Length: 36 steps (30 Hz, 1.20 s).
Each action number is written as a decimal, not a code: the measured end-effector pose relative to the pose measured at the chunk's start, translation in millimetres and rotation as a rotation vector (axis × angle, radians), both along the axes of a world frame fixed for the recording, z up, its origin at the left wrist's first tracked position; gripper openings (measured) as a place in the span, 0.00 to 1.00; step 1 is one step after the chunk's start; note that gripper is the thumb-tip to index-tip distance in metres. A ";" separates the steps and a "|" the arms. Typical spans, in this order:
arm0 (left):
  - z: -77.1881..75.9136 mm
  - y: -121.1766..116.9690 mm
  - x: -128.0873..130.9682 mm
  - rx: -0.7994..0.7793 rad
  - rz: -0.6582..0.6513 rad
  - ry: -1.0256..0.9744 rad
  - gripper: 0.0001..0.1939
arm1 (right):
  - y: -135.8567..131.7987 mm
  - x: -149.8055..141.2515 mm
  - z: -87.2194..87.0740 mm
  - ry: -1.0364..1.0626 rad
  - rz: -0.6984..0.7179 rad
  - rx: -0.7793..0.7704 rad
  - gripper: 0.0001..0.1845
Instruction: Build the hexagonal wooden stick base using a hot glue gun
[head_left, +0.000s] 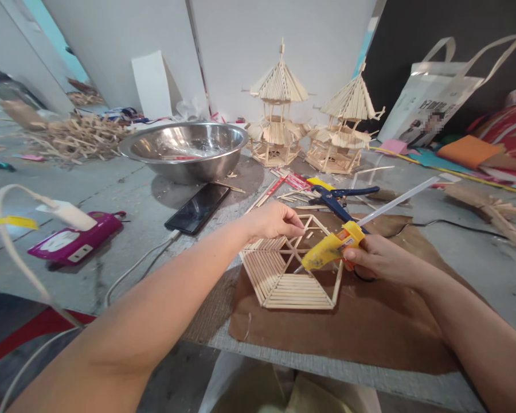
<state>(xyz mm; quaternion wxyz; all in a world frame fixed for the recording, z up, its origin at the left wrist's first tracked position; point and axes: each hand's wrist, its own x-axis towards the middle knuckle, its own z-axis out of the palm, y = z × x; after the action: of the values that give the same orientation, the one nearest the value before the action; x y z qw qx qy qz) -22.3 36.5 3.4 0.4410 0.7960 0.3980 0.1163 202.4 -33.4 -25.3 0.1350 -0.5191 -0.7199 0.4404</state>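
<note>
A hexagonal frame of thin wooden sticks point(289, 278) lies flat on a brown paper sheet point(361, 327). My left hand point(273, 221) rests at the frame's far left corner, its fingers pinched on a small stick there. My right hand point(380, 258) grips a yellow glue gun point(332, 248) whose nozzle points down at the middle of the frame. A long clear glue stick point(402, 198) juts out of the gun's back.
A steel bowl point(184, 149) and a black phone point(198, 208) sit to the left, and a pink power strip point(75, 238) further left. Two stick pagodas point(309, 123) stand behind. Blue-handled pliers point(341, 198), loose sticks, a white tote bag point(434, 100) and coloured papers are around.
</note>
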 end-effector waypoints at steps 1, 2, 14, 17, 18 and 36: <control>0.0 0.3 -0.1 0.002 -0.002 0.007 0.11 | 0.3 0.5 -0.8 0.001 -0.002 0.001 0.25; -0.1 0.5 -0.1 0.004 -0.003 0.015 0.11 | 0.7 0.9 -1.5 0.003 -0.004 0.004 0.25; -1.9 0.5 -0.5 0.010 -0.008 0.067 0.14 | 1.4 3.8 -3.0 0.009 -0.004 0.008 0.25; -2.1 0.8 -0.9 0.014 -0.012 0.065 0.14 | 1.0 3.2 -1.6 0.000 -0.002 0.007 0.25; -2.3 0.8 -1.1 0.015 -0.016 0.066 0.14 | 0.9 3.0 -0.5 -0.004 0.002 0.005 0.25; -2.4 -13.8 9.0 0.079 -0.316 0.262 0.09 | -4.6 38.5 22.0 0.070 -0.193 0.018 0.25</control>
<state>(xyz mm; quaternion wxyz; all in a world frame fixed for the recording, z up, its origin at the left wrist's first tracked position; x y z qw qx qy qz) -13.4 22.7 1.0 0.3667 0.8735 0.3173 -0.0432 240.9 -38.0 -3.3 0.2063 -0.5691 -0.6654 0.4368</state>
